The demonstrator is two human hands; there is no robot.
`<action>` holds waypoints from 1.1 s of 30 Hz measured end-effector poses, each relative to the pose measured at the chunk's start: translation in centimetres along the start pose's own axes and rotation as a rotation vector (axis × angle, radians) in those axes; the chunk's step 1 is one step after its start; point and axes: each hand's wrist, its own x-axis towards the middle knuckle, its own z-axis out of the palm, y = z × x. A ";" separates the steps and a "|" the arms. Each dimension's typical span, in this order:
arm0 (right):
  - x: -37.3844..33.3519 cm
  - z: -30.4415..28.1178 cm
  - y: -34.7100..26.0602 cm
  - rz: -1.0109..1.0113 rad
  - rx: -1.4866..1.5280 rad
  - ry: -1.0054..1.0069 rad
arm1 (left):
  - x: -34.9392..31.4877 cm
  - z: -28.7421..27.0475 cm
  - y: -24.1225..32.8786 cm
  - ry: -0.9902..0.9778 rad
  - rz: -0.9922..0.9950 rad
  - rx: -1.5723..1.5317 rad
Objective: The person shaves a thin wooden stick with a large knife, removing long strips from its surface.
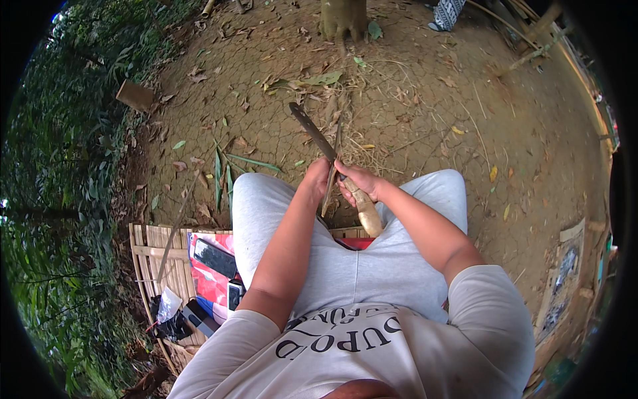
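Observation:
Just beyond my knees, my two hands meet. My right hand (pixel 361 182) is closed around a machete where its blade joins the handle. The dark blade (pixel 311 128) slants away to the far left, and the thick pale wooden handle (pixel 365 211) points back toward my lap. My left hand (pixel 319 175) is closed on a thin strip of bamboo or wood (pixel 328 195), which crosses the blade. One end of the strip sticks out past my fingers, the other comes back toward me. My fingers partly hide where blade and strip touch.
I sit on a slatted bamboo bench (pixel 156 241). To my left lie a phone (pixel 214 257), a red cloth or bag (pixel 207 279) and a black bag (pixel 174 327). Straw shavings (pixel 382 153) and leaves litter the cracked soil. A tree trunk (pixel 343 18) stands ahead; a person's patterned leg (pixel 448 13) shows far right.

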 end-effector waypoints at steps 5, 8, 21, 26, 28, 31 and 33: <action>-1.0 2.0 -1.2 -0.171 -0.355 0.192 | 0.0 -0.8 -0.2 -0.038 0.058 -0.100; -1.6 2.2 -1.7 -0.148 -0.457 0.195 | 1.3 -2.3 -0.8 0.008 0.122 -0.024; -0.7 -0.8 0.2 0.012 0.069 -0.283 | -1.9 1.4 0.6 0.107 0.084 0.019; -0.6 -1.9 0.9 -0.007 0.202 -0.437 | -1.4 1.5 0.6 0.074 0.045 0.046; -0.7 -1.6 0.6 0.002 0.133 -0.344 | -1.2 1.0 0.5 0.083 0.061 0.055; -0.7 0.0 0.1 -0.022 -0.067 -0.105 | 0.9 -1.1 -0.8 0.103 0.158 -0.021; -0.8 1.3 -0.1 -0.069 -0.223 0.039 | 1.4 -1.9 -1.2 0.125 0.221 -0.117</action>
